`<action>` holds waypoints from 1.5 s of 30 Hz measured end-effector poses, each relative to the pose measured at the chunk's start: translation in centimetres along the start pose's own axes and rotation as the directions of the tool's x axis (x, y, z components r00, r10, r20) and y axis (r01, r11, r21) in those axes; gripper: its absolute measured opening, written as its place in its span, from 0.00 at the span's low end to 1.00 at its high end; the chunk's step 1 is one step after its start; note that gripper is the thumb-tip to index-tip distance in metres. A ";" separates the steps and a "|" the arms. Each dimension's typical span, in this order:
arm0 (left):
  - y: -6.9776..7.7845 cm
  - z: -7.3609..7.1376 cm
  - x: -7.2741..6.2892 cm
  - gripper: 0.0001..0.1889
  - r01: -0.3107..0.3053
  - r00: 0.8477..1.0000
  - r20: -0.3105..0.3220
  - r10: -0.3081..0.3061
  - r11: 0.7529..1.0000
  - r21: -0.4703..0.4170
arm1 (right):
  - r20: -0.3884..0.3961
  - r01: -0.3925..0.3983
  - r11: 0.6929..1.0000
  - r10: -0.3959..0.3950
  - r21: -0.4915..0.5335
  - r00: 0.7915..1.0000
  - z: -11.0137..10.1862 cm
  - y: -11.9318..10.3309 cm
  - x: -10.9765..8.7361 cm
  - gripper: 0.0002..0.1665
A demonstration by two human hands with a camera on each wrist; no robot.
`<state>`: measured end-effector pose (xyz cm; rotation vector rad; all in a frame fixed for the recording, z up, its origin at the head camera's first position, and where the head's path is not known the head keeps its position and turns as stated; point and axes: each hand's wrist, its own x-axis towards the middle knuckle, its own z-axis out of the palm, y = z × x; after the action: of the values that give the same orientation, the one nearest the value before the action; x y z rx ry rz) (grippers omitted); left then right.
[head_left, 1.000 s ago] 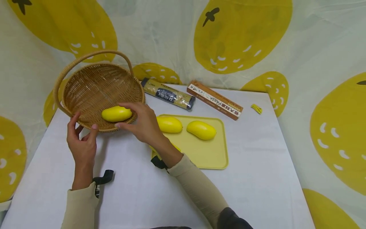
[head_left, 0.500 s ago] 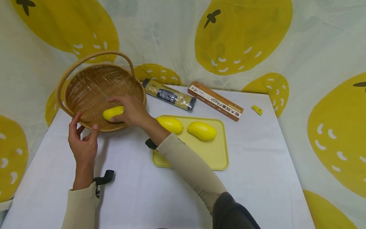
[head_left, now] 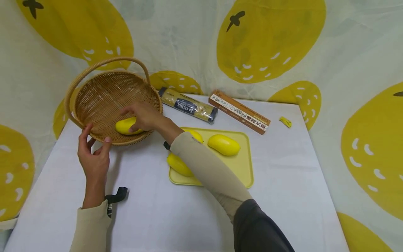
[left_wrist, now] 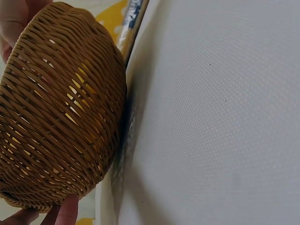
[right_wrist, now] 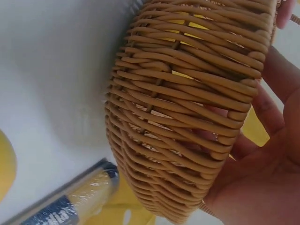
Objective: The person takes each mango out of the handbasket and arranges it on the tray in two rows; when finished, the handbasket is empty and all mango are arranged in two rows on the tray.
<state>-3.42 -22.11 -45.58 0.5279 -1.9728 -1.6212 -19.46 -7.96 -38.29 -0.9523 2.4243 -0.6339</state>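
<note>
In the head view a wicker basket (head_left: 104, 91) with an arched handle stands at the left, its mouth tipped toward me. My left hand (head_left: 93, 164) grips the near rim between thumb and fingers. Inside the basket lies a yellow mango (head_left: 124, 126). My right hand (head_left: 145, 116) reaches over the right rim, thumb against the mango's right part and fingers above it. The weave (right_wrist: 183, 108) hides much of those fingers in the right wrist view. Below the basket wall (left_wrist: 61, 103), my left fingers (left_wrist: 68, 211) touch the weave in the left wrist view.
A yellow tray (head_left: 233, 173) holds several mangoes, including one (head_left: 224, 145) at its right; my right sleeve (head_left: 209, 169) crosses above. Behind lie a pasta packet (head_left: 189, 105), a pasta box (head_left: 239, 111) and a small yellow scrap (head_left: 285, 122). A patterned curtain (head_left: 185, 35) backs the table.
My right hand has reached farther into the basket, its thumb coming onto the mango, then shifted slightly right. The mango stays about where it was. My left hand keeps its hold on the rim.
</note>
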 end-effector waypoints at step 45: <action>0.1 0.2 -0.1 0.33 -0.006 1.000 -0.005 0.007 1.000 0.028 | 0.015 -0.092 0.985 0.095 -0.145 0.995 1.9 0.4 2.7 0.36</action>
<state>-3.44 -21.87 -45.53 0.5351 -1.9943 -1.5892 -20.34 -10.12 -40.64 -0.8897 2.5061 -0.4174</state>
